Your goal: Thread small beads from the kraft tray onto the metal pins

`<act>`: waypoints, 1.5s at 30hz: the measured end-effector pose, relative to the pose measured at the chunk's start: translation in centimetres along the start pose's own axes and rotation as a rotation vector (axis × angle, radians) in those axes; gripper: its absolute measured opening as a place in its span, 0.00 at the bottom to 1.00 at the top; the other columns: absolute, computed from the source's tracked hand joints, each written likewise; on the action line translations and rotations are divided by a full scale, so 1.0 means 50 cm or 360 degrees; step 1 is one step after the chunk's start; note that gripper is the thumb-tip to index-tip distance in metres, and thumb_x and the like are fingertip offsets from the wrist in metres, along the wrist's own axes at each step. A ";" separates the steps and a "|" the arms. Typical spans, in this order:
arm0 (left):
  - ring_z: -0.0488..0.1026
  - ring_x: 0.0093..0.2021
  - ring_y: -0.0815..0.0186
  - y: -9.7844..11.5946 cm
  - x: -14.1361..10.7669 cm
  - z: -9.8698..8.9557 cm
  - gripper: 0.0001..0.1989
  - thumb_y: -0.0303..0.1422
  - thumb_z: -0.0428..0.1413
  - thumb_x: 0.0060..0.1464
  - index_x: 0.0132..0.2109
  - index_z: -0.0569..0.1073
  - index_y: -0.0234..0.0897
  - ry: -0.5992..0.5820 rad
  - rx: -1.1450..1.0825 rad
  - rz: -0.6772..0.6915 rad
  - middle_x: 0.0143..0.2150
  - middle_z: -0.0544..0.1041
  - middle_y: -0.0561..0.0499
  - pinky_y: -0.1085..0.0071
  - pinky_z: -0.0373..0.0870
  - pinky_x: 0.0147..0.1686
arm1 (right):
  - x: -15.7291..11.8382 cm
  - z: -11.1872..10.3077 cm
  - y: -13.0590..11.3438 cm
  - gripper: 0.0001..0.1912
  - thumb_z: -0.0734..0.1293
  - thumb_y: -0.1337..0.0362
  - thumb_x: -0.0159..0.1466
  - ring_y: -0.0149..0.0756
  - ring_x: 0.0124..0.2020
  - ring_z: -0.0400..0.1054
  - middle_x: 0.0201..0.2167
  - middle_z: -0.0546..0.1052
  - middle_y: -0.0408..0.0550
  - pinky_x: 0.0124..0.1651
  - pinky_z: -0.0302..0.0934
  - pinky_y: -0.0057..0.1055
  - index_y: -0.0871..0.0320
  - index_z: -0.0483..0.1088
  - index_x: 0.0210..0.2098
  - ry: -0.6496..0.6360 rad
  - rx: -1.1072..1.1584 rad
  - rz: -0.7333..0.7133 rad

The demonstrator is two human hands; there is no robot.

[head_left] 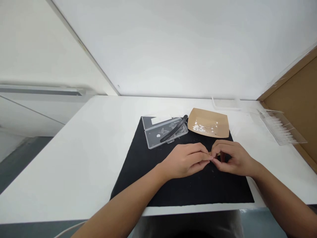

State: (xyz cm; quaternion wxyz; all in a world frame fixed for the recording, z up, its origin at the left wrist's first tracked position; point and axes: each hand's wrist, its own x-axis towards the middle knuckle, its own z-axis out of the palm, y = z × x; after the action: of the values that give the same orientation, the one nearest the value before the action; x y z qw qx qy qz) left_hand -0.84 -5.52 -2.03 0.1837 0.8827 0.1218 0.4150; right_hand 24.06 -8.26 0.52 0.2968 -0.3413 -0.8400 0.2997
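Observation:
My left hand (188, 160) and my right hand (234, 158) meet fingertip to fingertip above a black cloth (180, 191). Both are closed in a pinch. Whatever lies between the fingertips is too small and too hidden to name. Beyond my left hand an open clear plastic case (152, 140) holds several clear nail tips (173, 125) and a small white round piece (158, 135). A curved black nail file (174, 128) rests across the case. Behind my right hand stands a brown paper tray (210, 115) with many white scraps (199, 127) in it.
A white table (69, 155) extends around the cloth. At the right lies a clear plastic box of nail tips (279, 127), near a brown cardboard panel (297, 96). A clear tray (226, 104) stands at the back against the white wall (183, 49).

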 end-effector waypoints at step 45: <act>0.81 0.39 0.68 0.003 0.005 0.009 0.04 0.29 0.63 0.66 0.46 0.83 0.35 0.0229 -0.0476 -0.0280 0.40 0.83 0.45 0.74 0.80 0.40 | -0.005 0.013 0.001 0.03 0.65 0.67 0.73 0.35 0.35 0.68 0.37 0.73 0.46 0.36 0.65 0.32 0.52 0.69 0.44 0.0073 0.0000 -0.0055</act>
State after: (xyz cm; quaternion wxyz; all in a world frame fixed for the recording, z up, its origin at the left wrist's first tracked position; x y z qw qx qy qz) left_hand -0.34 -5.66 -2.06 0.3394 0.7996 0.1483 0.4728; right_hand 23.79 -8.62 0.00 0.3212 -0.3336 -0.8387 0.2866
